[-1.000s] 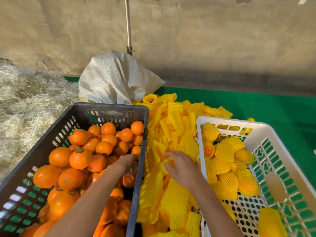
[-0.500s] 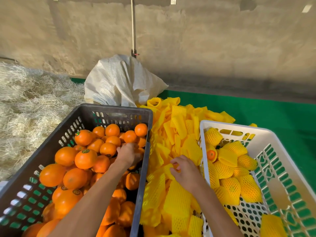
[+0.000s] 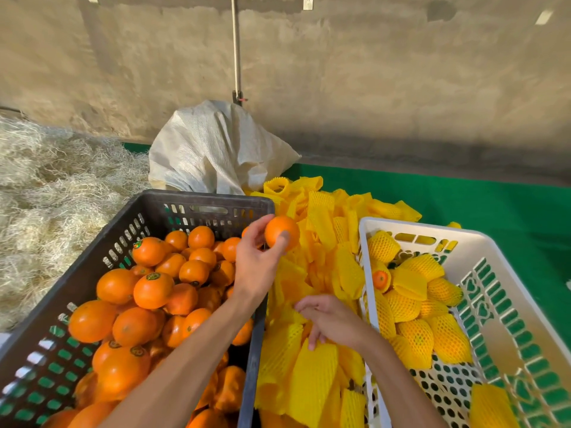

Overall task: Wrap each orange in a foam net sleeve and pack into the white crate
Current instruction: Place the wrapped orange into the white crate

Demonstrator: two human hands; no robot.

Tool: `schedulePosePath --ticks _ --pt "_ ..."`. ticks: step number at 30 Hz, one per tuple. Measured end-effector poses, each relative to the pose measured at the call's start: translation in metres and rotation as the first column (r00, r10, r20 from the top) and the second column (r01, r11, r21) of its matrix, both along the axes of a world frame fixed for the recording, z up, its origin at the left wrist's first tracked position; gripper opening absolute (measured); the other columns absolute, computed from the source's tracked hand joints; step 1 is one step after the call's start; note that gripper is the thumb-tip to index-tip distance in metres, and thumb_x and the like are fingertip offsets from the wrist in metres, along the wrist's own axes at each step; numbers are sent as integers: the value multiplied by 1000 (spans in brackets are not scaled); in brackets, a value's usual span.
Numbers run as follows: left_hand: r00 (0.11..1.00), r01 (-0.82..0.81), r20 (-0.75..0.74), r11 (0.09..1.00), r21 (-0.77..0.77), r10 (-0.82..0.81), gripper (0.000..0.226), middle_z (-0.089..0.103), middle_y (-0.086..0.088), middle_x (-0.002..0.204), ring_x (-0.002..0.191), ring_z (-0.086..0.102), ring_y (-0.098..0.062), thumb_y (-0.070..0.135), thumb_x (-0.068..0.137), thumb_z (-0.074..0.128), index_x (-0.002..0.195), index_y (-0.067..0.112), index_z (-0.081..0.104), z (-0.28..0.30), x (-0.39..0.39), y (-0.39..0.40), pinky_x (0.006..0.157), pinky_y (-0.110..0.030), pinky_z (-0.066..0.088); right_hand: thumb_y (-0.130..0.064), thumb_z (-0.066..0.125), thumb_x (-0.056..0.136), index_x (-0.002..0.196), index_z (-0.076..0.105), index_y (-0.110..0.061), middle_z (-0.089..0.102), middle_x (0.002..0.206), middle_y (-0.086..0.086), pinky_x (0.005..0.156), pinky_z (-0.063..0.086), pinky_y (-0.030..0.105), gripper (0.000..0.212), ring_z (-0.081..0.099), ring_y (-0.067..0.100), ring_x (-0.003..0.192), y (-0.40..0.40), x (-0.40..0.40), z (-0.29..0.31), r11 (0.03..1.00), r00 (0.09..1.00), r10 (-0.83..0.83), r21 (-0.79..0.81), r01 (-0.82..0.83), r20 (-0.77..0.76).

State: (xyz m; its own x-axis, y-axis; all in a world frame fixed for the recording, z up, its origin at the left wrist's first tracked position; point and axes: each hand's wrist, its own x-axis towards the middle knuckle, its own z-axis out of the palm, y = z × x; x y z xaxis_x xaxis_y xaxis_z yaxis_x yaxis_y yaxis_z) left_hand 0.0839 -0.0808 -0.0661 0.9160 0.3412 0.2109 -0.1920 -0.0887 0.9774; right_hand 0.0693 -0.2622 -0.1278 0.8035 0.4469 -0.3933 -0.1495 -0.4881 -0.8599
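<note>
The left hand (image 3: 255, 267) pinches an orange (image 3: 281, 233) above the black crate's (image 3: 92, 242) right rim, while the right hand's (image 3: 332, 321) fingers grip a foam sleeve (image 3: 312, 375) beside the white crate (image 3: 500, 329).

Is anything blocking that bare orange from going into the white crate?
No solid obstacle shows. The left hand holds the orange above the pile of foam sleeves, which lies between it and the white crate. It is still unwrapped.
</note>
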Motion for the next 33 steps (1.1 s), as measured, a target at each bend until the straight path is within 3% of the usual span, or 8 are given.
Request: schedulePosePath --ticks 3,8,11,15,21,24,28,33 --pt "996 87 25 991 102 -90 45 66 15 122 110 63 1 28 91 78 133 27 63 2 -3 -7 87 -22 57 -14 41 108 143 49 -10 69 119 13 53 50 23 36 70 12 55 4 -5 -4 984 983 143 -92 -154 -116" --pt "991 137 -6 987 89 -137 46 64 21 121 113 62 -1 31 90 79 133 31 63 2 -5 -15 89 -26 57 -17 40 107 132 54 -16 67 53 0 51 50 22 29 65 14 47 4 -5 6 990 986 116 -63 -125 -122" --pt "988 152 16 988 23 -153 38 68 16 115 112 65 -10 30 90 79 126 31 67 3 -6 -19 86 -34 60 -21 43 109 126 52 -30 77 90 -7 56 57 30 22 74 27 64 8 -5 11 994 999 -43 97 46 -28" --pt "982 158 -43 931 -328 -182 24 72 14 111 101 69 -10 30 96 71 120 25 73 8 -8 -22 75 -37 61 -20 44 109 152 35 -32 68 125 9 80 60 38 45 76 31 90 1 9 21 748 846 -531 493 444 44" --pt "891 115 -161 555 -824 -425 37 69 -11 118 96 68 -28 41 97 63 126 17 60 13 -8 -34 71 -41 59 -30 46 109 155 34 -27 79 82 -3 65 52 16 48 75 24 64 -3 0 22 708 775 -620 510 489 118" --pt "856 225 -222 722 -654 -468 54 73 -7 117 92 72 -23 41 83 84 126 15 66 8 -8 -37 73 -38 58 -23 56 105 151 42 -28 76 90 11 54 51 20 49 70 24 53 -4 1 20 673 703 -689 518 528 178" --pt "873 283 -272 875 -393 -405 60 74 -1 113 91 74 -22 36 61 98 112 19 72 3 -10 -39 67 -35 56 -23 69 97 139 43 -47 74 93 -22 54 59 34 54 70 20 52 -4 -1 18 768 693 -628 425 479 354" --pt "891 273 -326 947 -171 -316 41 74 3 85 72 68 -14 31 68 97 103 30 76 4 -13 -46 57 -32 56 -18 65 97 156 37 -31 54 138 -17 100 54 37 66 60 12 121 -9 3 10 914 724 -371 90 396 582"
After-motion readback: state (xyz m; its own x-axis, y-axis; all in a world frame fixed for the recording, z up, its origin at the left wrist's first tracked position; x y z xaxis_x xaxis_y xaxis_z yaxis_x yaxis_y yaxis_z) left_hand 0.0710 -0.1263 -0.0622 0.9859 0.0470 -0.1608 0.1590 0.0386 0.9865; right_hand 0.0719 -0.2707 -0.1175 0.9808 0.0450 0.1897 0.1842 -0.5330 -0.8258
